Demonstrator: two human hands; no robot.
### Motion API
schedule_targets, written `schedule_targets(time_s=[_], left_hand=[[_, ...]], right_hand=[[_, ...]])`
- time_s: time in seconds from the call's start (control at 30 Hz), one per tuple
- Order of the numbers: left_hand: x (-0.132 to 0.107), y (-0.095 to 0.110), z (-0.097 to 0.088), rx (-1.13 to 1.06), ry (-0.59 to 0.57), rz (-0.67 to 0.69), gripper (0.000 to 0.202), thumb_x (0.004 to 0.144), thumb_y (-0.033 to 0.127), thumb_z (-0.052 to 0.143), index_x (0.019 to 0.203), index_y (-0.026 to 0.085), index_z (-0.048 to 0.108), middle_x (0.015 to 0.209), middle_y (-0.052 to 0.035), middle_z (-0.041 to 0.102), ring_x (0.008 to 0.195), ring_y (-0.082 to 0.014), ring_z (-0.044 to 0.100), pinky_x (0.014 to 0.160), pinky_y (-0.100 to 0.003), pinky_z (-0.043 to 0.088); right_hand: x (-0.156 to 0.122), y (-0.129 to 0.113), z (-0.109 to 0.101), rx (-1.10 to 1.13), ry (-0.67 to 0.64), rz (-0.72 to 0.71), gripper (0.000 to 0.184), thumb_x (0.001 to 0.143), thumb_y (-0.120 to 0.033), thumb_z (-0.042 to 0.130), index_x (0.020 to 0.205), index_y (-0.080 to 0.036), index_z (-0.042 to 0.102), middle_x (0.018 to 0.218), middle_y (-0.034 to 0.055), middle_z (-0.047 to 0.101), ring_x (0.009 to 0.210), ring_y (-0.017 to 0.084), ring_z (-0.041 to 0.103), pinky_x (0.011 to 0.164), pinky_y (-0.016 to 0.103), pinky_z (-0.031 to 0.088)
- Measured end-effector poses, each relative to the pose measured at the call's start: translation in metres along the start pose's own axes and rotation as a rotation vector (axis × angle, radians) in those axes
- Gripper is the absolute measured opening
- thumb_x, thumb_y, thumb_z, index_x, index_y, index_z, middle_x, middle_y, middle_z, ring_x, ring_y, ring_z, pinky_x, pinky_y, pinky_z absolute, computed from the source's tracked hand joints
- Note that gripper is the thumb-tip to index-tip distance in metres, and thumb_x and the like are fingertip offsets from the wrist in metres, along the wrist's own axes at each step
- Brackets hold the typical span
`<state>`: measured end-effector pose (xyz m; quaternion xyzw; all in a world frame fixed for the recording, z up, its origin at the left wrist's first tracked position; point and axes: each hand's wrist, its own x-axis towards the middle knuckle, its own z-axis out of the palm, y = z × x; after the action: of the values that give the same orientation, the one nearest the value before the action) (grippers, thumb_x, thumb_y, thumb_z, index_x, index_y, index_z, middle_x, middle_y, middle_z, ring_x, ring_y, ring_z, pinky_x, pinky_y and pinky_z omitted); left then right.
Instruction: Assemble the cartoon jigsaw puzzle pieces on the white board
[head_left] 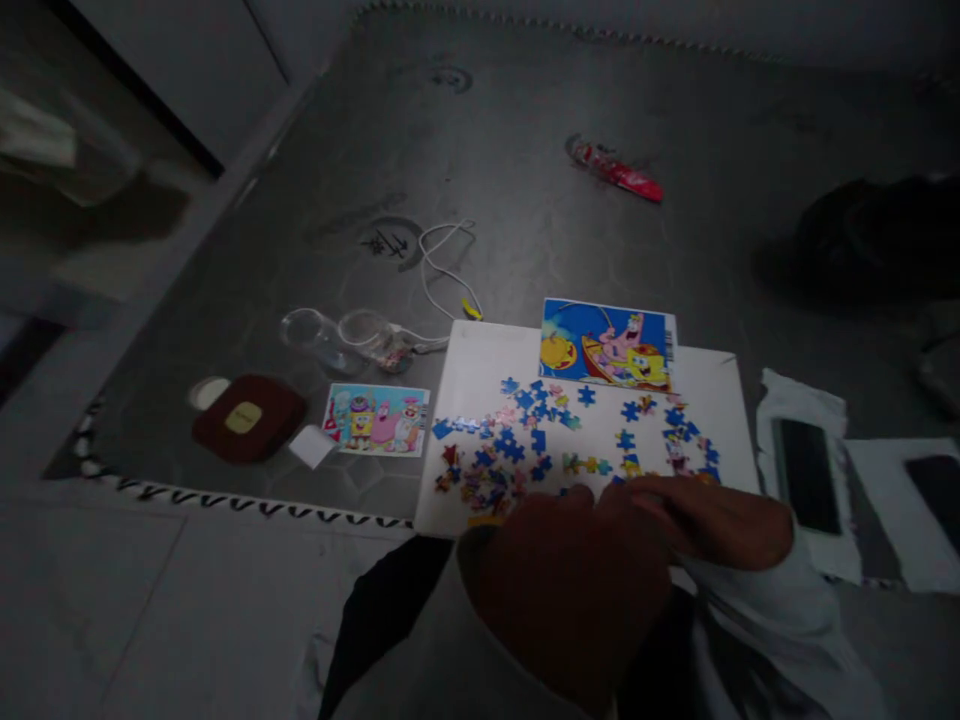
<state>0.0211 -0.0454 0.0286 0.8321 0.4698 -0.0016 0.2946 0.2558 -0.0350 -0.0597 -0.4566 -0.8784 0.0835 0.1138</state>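
Note:
My left hand (574, 590) is over the front edge of a white board (491, 350), its back to me and its fingers curled. Touching it from the right is my right hand (709, 515), also closed, with fingertips meeting the left ones. Whatever lies between the fingers is hidden. Many loose jigsaw pieces (514, 445), mostly blue, lie spread on the board just beyond both hands. A few joined pieces (589, 464) form a short strip near the fingers. On the board's far edge rests a cartoon picture card (607, 345).
Left of the board are a second picture card (377, 420), a dark red box (249, 418), clear plastic cups (322, 340) and a white cord (442, 265). Phones on white cloths (808, 475) lie to the right. A red wrapper (615, 170) is farther back on the grey mat.

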Motion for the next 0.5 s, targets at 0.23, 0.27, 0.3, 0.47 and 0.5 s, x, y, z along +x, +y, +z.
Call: schedule_targets(time_s=[0.23, 0.27, 0.3, 0.47, 0.5], left_hand=[[0.002, -0.022, -0.011, 0.07, -0.112, -0.092, 0.019, 0.098, 0.023, 0.052, 0.098, 0.024, 0.071, 0.099, -0.0037, 0.07, 0.09, -0.0254, 0.072, 0.06, -0.034, 0.054], [0.002, -0.024, -0.012, 0.083, -0.123, -0.116, 0.021, 0.099, 0.025, 0.05, 0.099, 0.025, 0.071, 0.1, -0.0035, 0.07, 0.089, -0.0254, 0.072, 0.06, -0.034, 0.053], [0.002, -0.025, -0.013, 0.096, -0.138, -0.125, 0.023, 0.1, 0.028, 0.048, 0.1, 0.025, 0.071, 0.102, -0.0036, 0.07, 0.087, -0.0256, 0.072, 0.059, -0.034, 0.052], [0.005, -0.026, -0.014, 0.16, -0.173, -0.132, 0.028, 0.102, 0.032, 0.042, 0.098, 0.025, 0.069, 0.099, -0.004, 0.069, 0.079, -0.0263, 0.071, 0.049, -0.033, 0.041], [0.006, -0.025, -0.013, 0.165, -0.163, -0.125, 0.028, 0.102, 0.033, 0.042, 0.098, 0.025, 0.069, 0.099, -0.0038, 0.069, 0.079, -0.0262, 0.071, 0.047, -0.033, 0.038]], right_hand=[[-0.001, -0.004, -0.02, 0.027, -0.05, -0.032, 0.029, 0.1, -0.05, 0.06, 0.107, -0.027, 0.076, 0.088, -0.0011, 0.078, 0.066, 0.015, 0.073, 0.055, 0.024, 0.051], [-0.002, -0.003, -0.02, 0.034, -0.093, -0.014, 0.032, 0.099, -0.053, 0.06, 0.108, -0.027, 0.076, 0.087, -0.0007, 0.078, 0.066, 0.015, 0.072, 0.055, 0.025, 0.05], [-0.003, -0.003, -0.02, 0.04, -0.135, 0.004, 0.034, 0.099, -0.055, 0.059, 0.109, -0.028, 0.076, 0.087, -0.0004, 0.078, 0.067, 0.015, 0.073, 0.055, 0.025, 0.05], [-0.003, -0.001, -0.016, 0.134, -0.243, 0.041, 0.028, 0.102, -0.05, 0.056, 0.102, -0.032, 0.077, 0.093, -0.0032, 0.078, 0.077, 0.014, 0.074, 0.06, 0.023, 0.048], [-0.003, 0.0, -0.014, 0.151, -0.26, 0.053, 0.027, 0.101, -0.049, 0.056, 0.101, -0.032, 0.077, 0.091, -0.0034, 0.078, 0.076, 0.014, 0.073, 0.059, 0.023, 0.047]])
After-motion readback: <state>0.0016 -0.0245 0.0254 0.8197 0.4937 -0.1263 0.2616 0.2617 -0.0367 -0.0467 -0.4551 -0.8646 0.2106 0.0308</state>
